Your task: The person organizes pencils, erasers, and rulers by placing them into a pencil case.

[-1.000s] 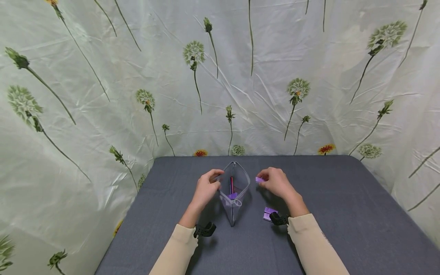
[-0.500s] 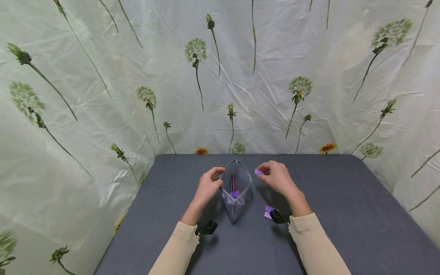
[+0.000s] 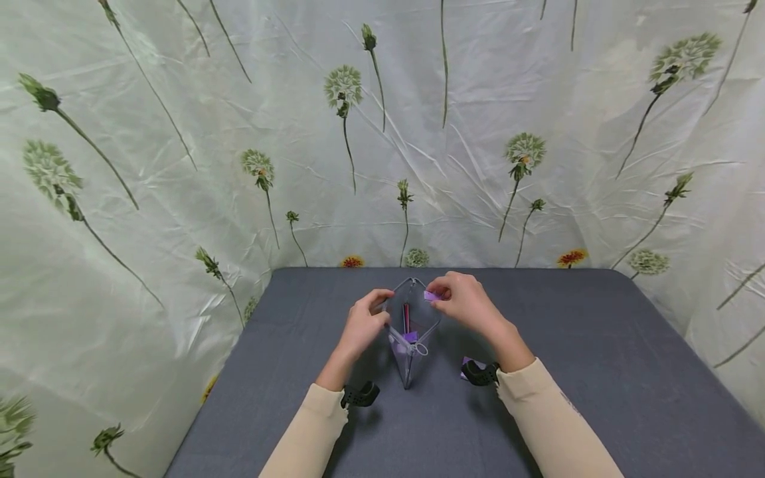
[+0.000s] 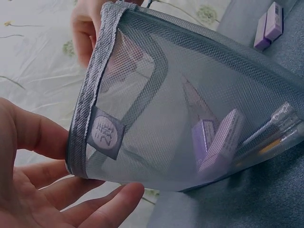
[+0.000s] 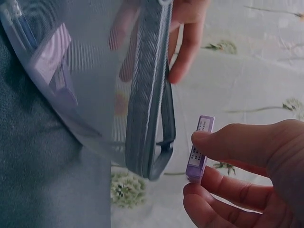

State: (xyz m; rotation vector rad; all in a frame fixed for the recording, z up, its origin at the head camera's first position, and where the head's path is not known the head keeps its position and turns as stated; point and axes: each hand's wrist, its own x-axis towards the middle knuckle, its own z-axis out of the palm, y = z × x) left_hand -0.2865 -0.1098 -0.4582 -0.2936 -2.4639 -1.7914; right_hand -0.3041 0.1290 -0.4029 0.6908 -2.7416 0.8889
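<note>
Thumb and fingers of the right hand (image 3: 465,299) pinch a small purple box (image 5: 199,147), that grip closed firmly on its sides. The box bears a white label (image 5: 195,155) whose dark print is too small to read. It is held up beside the far right rim of a grey mesh pouch (image 4: 142,137), near the mouth; the right wrist view shows a gap between box and rim.

The pouch stands upright on the table (image 3: 597,365), its mouth unzipped and spread wide, with a ring-shaped zipper pull (image 3: 422,349) at the near end. The left hand (image 3: 362,323) holds the left rim, its grip bent about the edge of the mesh; a dark square tag (image 4: 105,134) is sewn just below that edge.

Through the mesh, two purple-and-white boxes (image 4: 223,140) lie against each other low in the pouch, next to slim pens or pencils (image 4: 266,135), whose exact kind cannot be told.

Two more purple boxes (image 4: 274,21) sit side by side on the table to the right of the pouch, partly hidden in the head view by the black strap (image 3: 480,373) on the right wrist. Cream sleeves (image 3: 550,411) cover both forearms. Behind the table hangs a pale, creased cloth (image 3: 466,179) printed with dandelions.
</note>
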